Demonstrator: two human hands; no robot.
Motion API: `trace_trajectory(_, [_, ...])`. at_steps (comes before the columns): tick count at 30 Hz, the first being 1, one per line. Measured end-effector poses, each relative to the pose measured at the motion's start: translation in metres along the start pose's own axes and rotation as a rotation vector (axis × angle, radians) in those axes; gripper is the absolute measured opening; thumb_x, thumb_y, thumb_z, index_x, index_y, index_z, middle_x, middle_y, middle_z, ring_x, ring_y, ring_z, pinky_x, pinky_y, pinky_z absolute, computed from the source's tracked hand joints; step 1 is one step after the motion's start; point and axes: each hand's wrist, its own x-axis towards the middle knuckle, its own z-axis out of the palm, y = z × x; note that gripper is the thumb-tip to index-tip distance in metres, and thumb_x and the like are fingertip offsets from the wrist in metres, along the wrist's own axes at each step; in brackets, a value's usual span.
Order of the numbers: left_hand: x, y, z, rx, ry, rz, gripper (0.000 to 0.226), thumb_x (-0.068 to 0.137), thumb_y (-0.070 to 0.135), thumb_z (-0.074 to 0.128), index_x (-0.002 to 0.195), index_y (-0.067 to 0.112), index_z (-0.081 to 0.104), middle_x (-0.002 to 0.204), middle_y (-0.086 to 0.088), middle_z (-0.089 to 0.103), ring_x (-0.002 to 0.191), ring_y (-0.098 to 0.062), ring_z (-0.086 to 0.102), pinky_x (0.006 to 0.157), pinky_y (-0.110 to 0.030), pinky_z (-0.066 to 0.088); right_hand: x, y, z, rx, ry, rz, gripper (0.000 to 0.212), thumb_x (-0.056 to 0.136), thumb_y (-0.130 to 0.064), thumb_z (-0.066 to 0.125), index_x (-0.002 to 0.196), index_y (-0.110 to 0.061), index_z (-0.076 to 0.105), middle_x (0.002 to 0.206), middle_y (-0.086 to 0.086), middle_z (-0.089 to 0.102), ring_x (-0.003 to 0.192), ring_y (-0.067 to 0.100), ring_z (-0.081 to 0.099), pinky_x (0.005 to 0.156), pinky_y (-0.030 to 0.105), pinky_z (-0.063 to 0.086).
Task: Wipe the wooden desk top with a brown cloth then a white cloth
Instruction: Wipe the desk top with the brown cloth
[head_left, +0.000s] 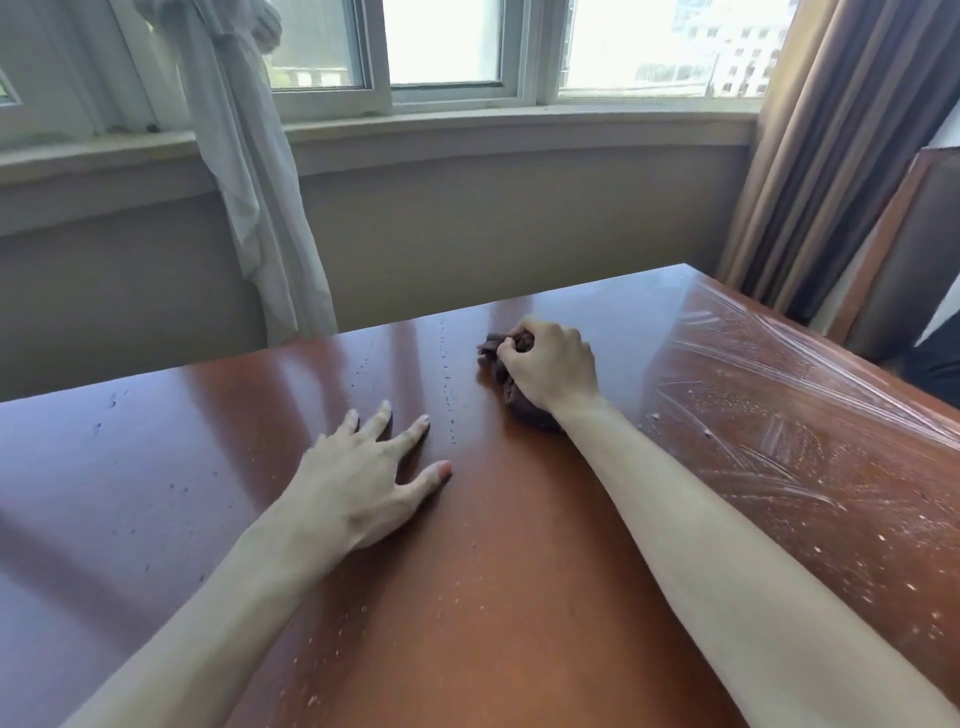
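The glossy reddish wooden desk top (519, 571) fills the lower part of the view. My right hand (550, 364) grips a bunched brown cloth (496, 351) and holds it down on the desk near the far edge; most of the cloth is hidden under the hand. My left hand (363, 478) rests flat on the desk to the left, fingers spread and straight, holding nothing. Small droplets and specks dot the surface in front of both hands. No white cloth is in view.
Wet streaks and smears (769, 415) cover the right part of the desk. Beyond the far edge are a wall and windowsill (467, 130), with a white curtain (249, 208) hanging at left. Brown drapes (831, 145) and a dark wooden panel (914, 249) stand at right.
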Motion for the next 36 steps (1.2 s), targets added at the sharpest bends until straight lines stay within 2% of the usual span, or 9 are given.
trace_trajectory(6, [-0.001, 0.003, 0.003, 0.009, -0.015, -0.011, 0.074, 0.089, 0.079, 0.010, 0.156, 0.051, -0.003, 0.169, 0.003, -0.009, 0.156, -0.026, -0.003, 0.124, -0.050, 0.013, 0.087, 0.000, 0.039, 0.023, -0.020, 0.018, 0.018, 0.086, -0.037, 0.058, 0.091, -0.025, 0.071, 0.094, 0.000, 0.074, 0.095, 0.030, 0.065, 0.073, 0.033, 0.043])
trace_trajectory(11, [0.002, 0.003, 0.004, 0.006, -0.028, -0.026, 0.072, 0.091, 0.078, 0.010, 0.156, 0.051, -0.004, 0.169, 0.004, -0.011, 0.156, -0.026, -0.006, 0.123, -0.050, 0.011, 0.101, -0.001, 0.045, 0.013, -0.039, 0.021, 0.020, 0.088, -0.036, 0.057, 0.096, -0.026, 0.073, 0.099, -0.002, 0.074, 0.100, 0.029, 0.065, 0.078, 0.034, 0.045])
trace_trajectory(17, [0.001, 0.003, -0.001, -0.020, -0.066, -0.045, 0.073, 0.091, 0.081, 0.015, 0.156, 0.052, 0.001, 0.169, 0.005, -0.006, 0.156, -0.026, -0.002, 0.123, -0.051, 0.012, 0.036, -0.003, 0.018, 0.051, -0.066, -0.003, 0.017, 0.089, -0.033, 0.057, 0.096, -0.026, 0.070, 0.105, -0.001, 0.072, 0.101, 0.029, 0.064, 0.076, 0.033, 0.042])
trace_trajectory(22, [-0.004, 0.007, -0.007, -0.036, -0.072, -0.068, 0.072, 0.091, 0.081, 0.018, 0.156, 0.052, 0.006, 0.170, 0.005, -0.002, 0.156, -0.025, 0.001, 0.122, -0.052, 0.013, -0.047, 0.000, -0.018, 0.075, -0.095, -0.053, 0.017, 0.088, -0.037, 0.057, 0.094, -0.028, 0.069, 0.101, -0.005, 0.072, 0.097, 0.026, 0.065, 0.079, 0.036, 0.051])
trace_trajectory(30, [-0.012, 0.008, -0.012, -0.029, -0.090, -0.065, 0.075, 0.090, 0.082, 0.017, 0.157, 0.051, 0.004, 0.170, 0.004, -0.003, 0.156, -0.028, 0.002, 0.122, -0.054, 0.012, -0.177, 0.002, -0.072, 0.059, -0.075, -0.149, 0.021, 0.090, -0.044, 0.056, 0.102, -0.032, 0.068, 0.102, -0.010, 0.069, 0.099, 0.016, 0.062, 0.079, 0.036, 0.052])
trace_trajectory(33, [-0.014, 0.010, -0.008, -0.017, -0.073, -0.059, 0.075, 0.090, 0.081, 0.014, 0.157, 0.050, 0.002, 0.170, 0.003, -0.004, 0.156, -0.029, 0.001, 0.122, -0.055, 0.012, -0.183, 0.004, -0.076, 0.071, -0.070, -0.152, 0.021, 0.091, -0.044, 0.056, 0.101, -0.030, 0.068, 0.101, -0.010, 0.069, 0.098, 0.016, 0.063, 0.079, 0.035, 0.052])
trace_trajectory(36, [-0.014, 0.011, -0.004, -0.005, -0.068, -0.052, 0.073, 0.091, 0.080, 0.011, 0.157, 0.050, -0.001, 0.170, 0.001, -0.005, 0.156, -0.029, -0.001, 0.123, -0.055, 0.010, -0.158, 0.004, -0.066, 0.059, -0.071, -0.152, 0.021, 0.092, -0.042, 0.055, 0.100, -0.027, 0.068, 0.100, -0.008, 0.070, 0.098, 0.023, 0.064, 0.080, 0.039, 0.053])
